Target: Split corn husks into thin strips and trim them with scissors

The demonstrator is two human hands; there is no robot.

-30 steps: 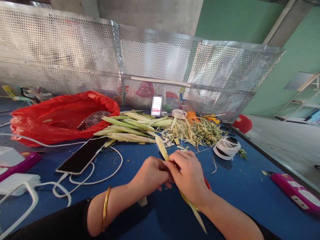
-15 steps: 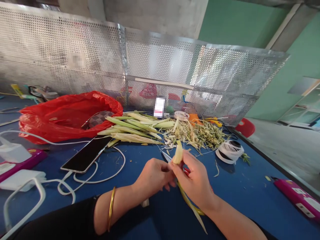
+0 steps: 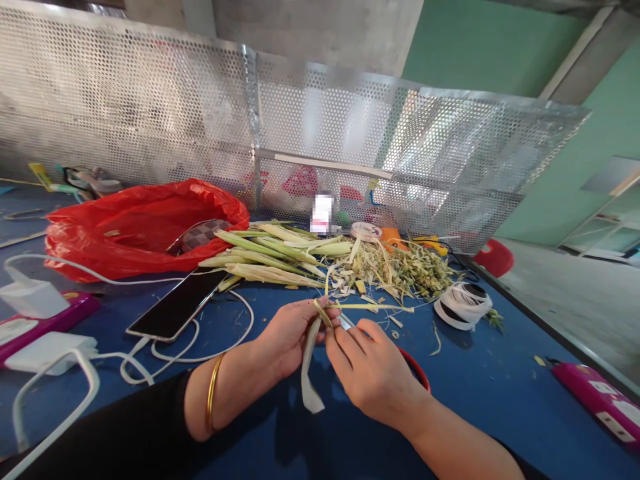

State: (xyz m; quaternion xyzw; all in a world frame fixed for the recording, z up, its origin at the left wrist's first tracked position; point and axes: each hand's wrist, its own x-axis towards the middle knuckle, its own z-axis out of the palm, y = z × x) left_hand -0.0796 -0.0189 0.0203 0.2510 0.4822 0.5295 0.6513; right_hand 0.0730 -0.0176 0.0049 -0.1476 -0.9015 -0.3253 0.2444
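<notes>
Close together over the middle of the table are my left hand (image 3: 290, 333) and my right hand (image 3: 370, 373). My left fingers pinch a folded pale leaf strip (image 3: 311, 377) where it crosses itself; one broad end hangs down, while narrow ends point up and to the right. My right fingertips touch the same strip from the right. Tucked in my right hand is a pair of scissors, with a blade tip (image 3: 345, 321) showing beside the fingers and a red handle (image 3: 417, 370) curving out behind. The rest of the scissors is hidden.
Long pale-green leaves (image 3: 273, 257) and dried shreds (image 3: 400, 267) are heaped behind my hands. A red plastic bag (image 3: 115, 230), a phone (image 3: 180, 303) and white cables lie left. A white ribbon roll (image 3: 463, 307) and a magenta power strip (image 3: 595, 400) are right.
The stubby pale piece has left my right fingertips. My left hand has turned and come up to pinch the strip, which has risen from below my hands. The view shifted slightly.
</notes>
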